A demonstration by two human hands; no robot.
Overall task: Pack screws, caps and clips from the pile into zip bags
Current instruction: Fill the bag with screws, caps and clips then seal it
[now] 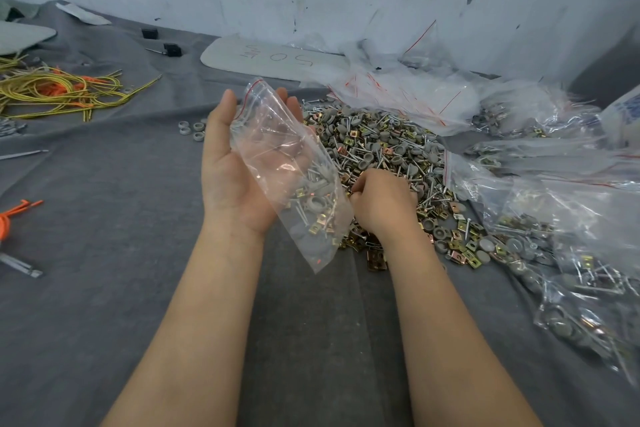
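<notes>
Several yellow and orange cords (59,90) lie tangled at the far left of the cloth-covered tabletop (104,305). A few loose grey caps (192,126) sit just left of the left hand (239,166). That hand is raised palm up with fingers nearly straight. A clear zip bag (294,163) with a red seal line lies across it, and screws, grey caps and brassy clips are gathered in its lower end. Behind, a grey card (273,59) carries handwritten marks; "50" can be read, the rest cannot. To the right spreads the pile (388,146) of screws, caps and clips. The right hand (384,201) rests knuckles up on its near edge, fingers curled down among the parts; whether they hold anything is hidden. Empty bags (415,94) heap behind the pile, and filled bags (561,253) lie at the far right.
</notes>
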